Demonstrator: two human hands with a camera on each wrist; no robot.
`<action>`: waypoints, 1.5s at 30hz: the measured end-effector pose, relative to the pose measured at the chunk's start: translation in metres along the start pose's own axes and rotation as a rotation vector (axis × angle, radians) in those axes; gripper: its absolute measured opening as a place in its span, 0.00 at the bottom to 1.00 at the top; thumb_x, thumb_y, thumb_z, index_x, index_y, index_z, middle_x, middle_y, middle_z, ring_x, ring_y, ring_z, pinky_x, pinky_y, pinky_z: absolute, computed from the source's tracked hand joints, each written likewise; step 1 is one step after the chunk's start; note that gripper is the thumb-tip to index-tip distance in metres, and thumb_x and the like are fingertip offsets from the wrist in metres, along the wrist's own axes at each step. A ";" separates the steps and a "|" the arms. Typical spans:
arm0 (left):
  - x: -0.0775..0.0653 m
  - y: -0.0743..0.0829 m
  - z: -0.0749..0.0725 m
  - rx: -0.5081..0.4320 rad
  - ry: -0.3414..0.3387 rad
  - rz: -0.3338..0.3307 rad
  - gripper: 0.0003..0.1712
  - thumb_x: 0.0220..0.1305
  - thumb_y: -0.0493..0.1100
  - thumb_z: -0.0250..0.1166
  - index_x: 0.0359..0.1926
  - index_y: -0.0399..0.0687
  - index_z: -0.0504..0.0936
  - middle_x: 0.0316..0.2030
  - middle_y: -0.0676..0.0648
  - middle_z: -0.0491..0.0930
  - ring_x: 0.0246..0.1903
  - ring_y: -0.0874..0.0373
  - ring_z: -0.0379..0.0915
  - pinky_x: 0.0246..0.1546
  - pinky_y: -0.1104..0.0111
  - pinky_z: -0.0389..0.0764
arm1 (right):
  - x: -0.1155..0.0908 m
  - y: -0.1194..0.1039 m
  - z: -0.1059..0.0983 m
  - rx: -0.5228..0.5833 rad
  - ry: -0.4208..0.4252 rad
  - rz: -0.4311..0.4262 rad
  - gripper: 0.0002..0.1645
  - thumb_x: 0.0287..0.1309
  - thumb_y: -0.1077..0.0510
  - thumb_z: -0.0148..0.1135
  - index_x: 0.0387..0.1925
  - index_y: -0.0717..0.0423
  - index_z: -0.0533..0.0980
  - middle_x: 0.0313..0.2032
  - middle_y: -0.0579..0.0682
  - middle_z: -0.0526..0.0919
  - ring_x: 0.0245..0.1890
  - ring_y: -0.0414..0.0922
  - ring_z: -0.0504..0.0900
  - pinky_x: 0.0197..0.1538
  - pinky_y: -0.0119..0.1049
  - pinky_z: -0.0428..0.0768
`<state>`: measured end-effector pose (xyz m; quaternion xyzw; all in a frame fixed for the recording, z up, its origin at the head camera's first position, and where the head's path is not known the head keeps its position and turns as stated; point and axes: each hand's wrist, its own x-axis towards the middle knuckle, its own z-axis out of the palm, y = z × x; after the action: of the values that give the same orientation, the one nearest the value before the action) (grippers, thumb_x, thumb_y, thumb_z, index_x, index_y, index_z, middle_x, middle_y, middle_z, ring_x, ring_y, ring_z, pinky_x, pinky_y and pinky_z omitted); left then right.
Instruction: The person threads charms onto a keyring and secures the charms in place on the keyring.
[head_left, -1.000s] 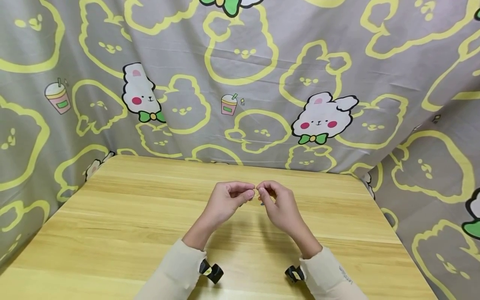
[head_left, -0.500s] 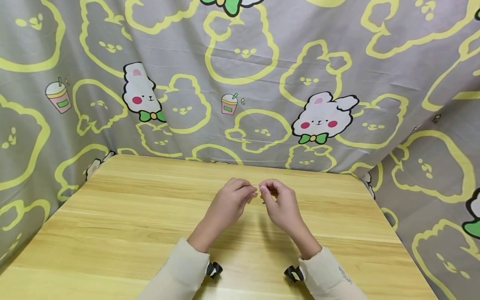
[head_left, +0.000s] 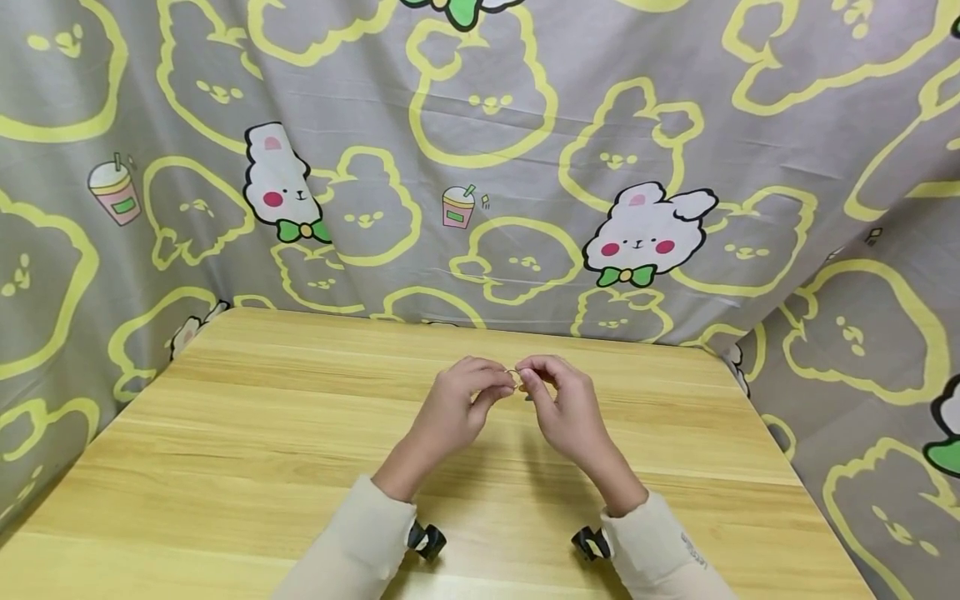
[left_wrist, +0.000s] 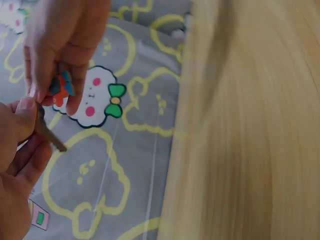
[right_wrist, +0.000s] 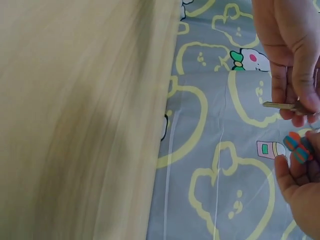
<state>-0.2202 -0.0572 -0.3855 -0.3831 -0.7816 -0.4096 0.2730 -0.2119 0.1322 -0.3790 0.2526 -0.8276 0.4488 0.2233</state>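
Above the table, my left hand (head_left: 453, 408) and right hand (head_left: 566, 408) meet fingertip to fingertip. In the left wrist view, the thumb and fingers of my left hand pinch a key (left_wrist: 52, 137), whose blade points away from them; the same key (right_wrist: 279, 105) shows in the right wrist view. A thin key ring (head_left: 512, 372) spans the small gap between the hands, pinched by my right thumb and forefinger. Against my right fingers lies a small orange and blue charm (right_wrist: 298, 147), partly covered by them. Whether the key is on the ring cannot be seen.
The wooden table (head_left: 262, 467) lies under both hands. A grey curtain (head_left: 360, 100) with yellow outlines and white rabbits hangs behind and along both sides. Black wrist cameras (head_left: 427, 542) stick out from the cuffs.
My left hand has turned over and moved slightly right, its thumb and fingers coming together at the ring. The right hand has stayed nearly in place, and the ring now shows between the hands.
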 end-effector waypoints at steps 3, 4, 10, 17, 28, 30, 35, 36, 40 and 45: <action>0.000 0.000 -0.002 -0.224 -0.028 -0.134 0.05 0.66 0.36 0.69 0.39 0.42 0.90 0.40 0.49 0.88 0.42 0.57 0.84 0.46 0.65 0.85 | 0.000 0.001 -0.001 -0.057 -0.011 -0.080 0.06 0.73 0.63 0.58 0.42 0.58 0.82 0.36 0.47 0.83 0.35 0.39 0.81 0.39 0.37 0.83; 0.000 -0.001 -0.002 -0.289 -0.033 -0.183 0.05 0.67 0.36 0.68 0.40 0.42 0.90 0.41 0.50 0.88 0.42 0.58 0.84 0.45 0.64 0.86 | 0.000 0.001 -0.001 -0.070 -0.018 -0.099 0.06 0.73 0.63 0.58 0.42 0.57 0.81 0.35 0.47 0.82 0.34 0.39 0.80 0.39 0.37 0.82; -0.002 -0.003 -0.005 -0.333 0.054 -0.283 0.08 0.70 0.40 0.68 0.43 0.44 0.91 0.44 0.52 0.84 0.43 0.60 0.81 0.45 0.64 0.86 | 0.001 0.000 -0.001 -0.092 -0.050 -0.118 0.06 0.74 0.63 0.58 0.42 0.59 0.80 0.34 0.45 0.79 0.36 0.40 0.77 0.38 0.39 0.80; 0.004 0.000 -0.007 -0.010 0.139 -0.041 0.07 0.66 0.37 0.71 0.44 0.40 0.90 0.38 0.48 0.87 0.36 0.58 0.83 0.34 0.68 0.85 | 0.001 -0.003 -0.003 -0.152 -0.010 -0.082 0.05 0.73 0.63 0.60 0.42 0.59 0.81 0.34 0.47 0.80 0.36 0.41 0.77 0.40 0.38 0.80; 0.004 0.005 -0.008 0.279 0.070 0.150 0.05 0.63 0.37 0.73 0.40 0.42 0.90 0.34 0.49 0.87 0.36 0.55 0.83 0.39 0.69 0.84 | 0.002 -0.009 -0.004 -0.247 -0.011 -0.100 0.05 0.72 0.64 0.60 0.40 0.62 0.81 0.32 0.48 0.80 0.34 0.43 0.77 0.37 0.39 0.78; 0.004 0.005 -0.007 0.277 0.071 0.150 0.05 0.64 0.37 0.73 0.40 0.42 0.90 0.34 0.49 0.88 0.36 0.55 0.83 0.39 0.69 0.84 | 0.003 -0.011 -0.005 -0.255 -0.012 -0.098 0.06 0.72 0.64 0.60 0.40 0.62 0.81 0.32 0.49 0.80 0.35 0.43 0.77 0.38 0.40 0.78; 0.003 0.004 -0.006 0.191 0.114 0.075 0.04 0.64 0.35 0.73 0.40 0.41 0.90 0.34 0.48 0.88 0.36 0.55 0.84 0.37 0.70 0.85 | 0.004 -0.015 -0.007 -0.221 -0.025 -0.061 0.05 0.72 0.64 0.61 0.40 0.61 0.81 0.32 0.48 0.81 0.34 0.42 0.76 0.37 0.41 0.79; 0.003 0.004 -0.006 0.169 0.127 0.052 0.04 0.64 0.35 0.72 0.40 0.41 0.90 0.35 0.47 0.88 0.36 0.55 0.84 0.36 0.70 0.84 | 0.004 -0.015 -0.007 -0.214 -0.031 -0.056 0.04 0.72 0.64 0.61 0.40 0.60 0.81 0.31 0.47 0.81 0.33 0.41 0.76 0.36 0.40 0.79; 0.004 0.003 -0.005 0.112 0.173 -0.018 0.04 0.64 0.35 0.72 0.38 0.39 0.90 0.35 0.46 0.87 0.35 0.55 0.84 0.31 0.69 0.84 | 0.004 -0.016 -0.007 -0.197 -0.055 -0.048 0.05 0.72 0.63 0.61 0.40 0.59 0.81 0.32 0.46 0.80 0.33 0.39 0.76 0.36 0.36 0.78; 0.004 0.002 -0.001 0.012 0.215 -0.123 0.04 0.66 0.37 0.71 0.37 0.40 0.91 0.35 0.47 0.88 0.34 0.59 0.85 0.31 0.71 0.84 | 0.002 -0.016 -0.007 -0.145 -0.032 -0.053 0.05 0.71 0.63 0.62 0.40 0.60 0.82 0.33 0.47 0.81 0.34 0.39 0.77 0.38 0.37 0.80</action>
<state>-0.2208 -0.0560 -0.3807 -0.2865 -0.7724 -0.4595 0.3319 -0.2027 0.1298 -0.3642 0.2647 -0.8544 0.3775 0.2396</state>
